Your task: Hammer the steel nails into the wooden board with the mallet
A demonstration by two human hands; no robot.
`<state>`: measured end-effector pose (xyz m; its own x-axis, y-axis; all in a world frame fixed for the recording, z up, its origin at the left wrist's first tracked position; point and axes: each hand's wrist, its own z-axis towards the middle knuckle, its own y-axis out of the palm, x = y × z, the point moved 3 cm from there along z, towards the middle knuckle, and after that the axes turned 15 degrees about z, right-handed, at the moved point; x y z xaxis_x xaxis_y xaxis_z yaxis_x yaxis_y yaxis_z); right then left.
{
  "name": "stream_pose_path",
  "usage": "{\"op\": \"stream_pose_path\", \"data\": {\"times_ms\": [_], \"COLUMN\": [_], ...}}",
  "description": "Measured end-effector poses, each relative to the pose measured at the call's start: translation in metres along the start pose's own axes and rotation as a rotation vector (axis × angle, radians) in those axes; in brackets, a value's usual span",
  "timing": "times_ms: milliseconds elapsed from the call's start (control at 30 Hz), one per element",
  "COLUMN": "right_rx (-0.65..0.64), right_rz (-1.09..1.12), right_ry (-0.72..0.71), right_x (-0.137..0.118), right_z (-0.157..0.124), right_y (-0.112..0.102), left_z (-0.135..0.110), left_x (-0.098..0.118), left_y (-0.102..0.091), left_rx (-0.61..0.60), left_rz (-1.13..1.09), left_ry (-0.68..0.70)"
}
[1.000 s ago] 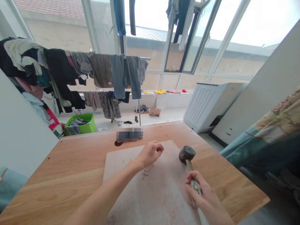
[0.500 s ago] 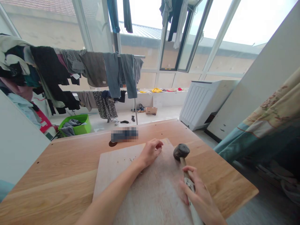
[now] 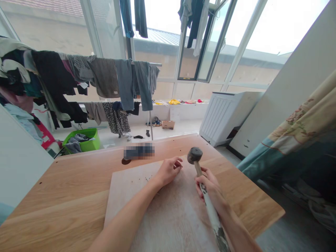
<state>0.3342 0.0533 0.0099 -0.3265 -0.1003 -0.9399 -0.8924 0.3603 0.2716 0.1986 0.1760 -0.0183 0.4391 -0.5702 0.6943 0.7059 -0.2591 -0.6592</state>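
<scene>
mallet (image 3: 194, 155) head dark grey, handle white with dark smudges | board (image 3: 168, 213) pale whitish-pink, dusty streaks | table (image 3: 70, 189) light oak grain | basket (image 3: 83, 139) bright green | curtain (image 3: 296, 136) cream floral over teal | hung dress (image 3: 117, 118) black, white dots

You won't find a word, number or brand to read here. At the far side of the surface (image 3: 65, 189), a patch (image 3: 138, 151) is blurred into squares, so whatever stands there can't be made out. The handle of the hammer (image 3: 212, 216), near right, carries dark marks too smeared to tell as lettering. The small box (image 3: 168, 124) on the far floor is too tiny to show any print.
</scene>
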Motion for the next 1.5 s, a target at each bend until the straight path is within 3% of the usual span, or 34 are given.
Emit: {"op": "stream_pose_path", "data": {"times_ms": [333, 867, 967, 1200, 1500], "right_rx": [-0.178, -0.219, -0.201, -0.111, -0.125], "right_rz": [0.115, 0.081, 0.09, 0.059, 0.061], "right_ry": [-0.037, -0.05, -0.026, -0.006, -0.011], "right_x": [0.014, 0.018, 0.021, 0.023, 0.022], "right_z": [-0.011, -0.011, -0.01, -0.01, -0.009], "right_y": [0.005, 0.006, 0.004, -0.002, -0.002], "left_z": [0.0, 0.001, 0.001, -0.022, -0.024], "left_x": [0.001, 0.003, 0.006, 0.014, 0.024], "left_y": [-0.003, -0.004, -0.017, -0.069, -0.065], "left_rx": [0.002, -0.038, -0.104, -0.28, -0.384], "left_rz": [-0.025, 0.06, 0.152, 0.525, 0.752], "left_ry": [-0.006, 0.004, 0.001, -0.016, 0.004]}}
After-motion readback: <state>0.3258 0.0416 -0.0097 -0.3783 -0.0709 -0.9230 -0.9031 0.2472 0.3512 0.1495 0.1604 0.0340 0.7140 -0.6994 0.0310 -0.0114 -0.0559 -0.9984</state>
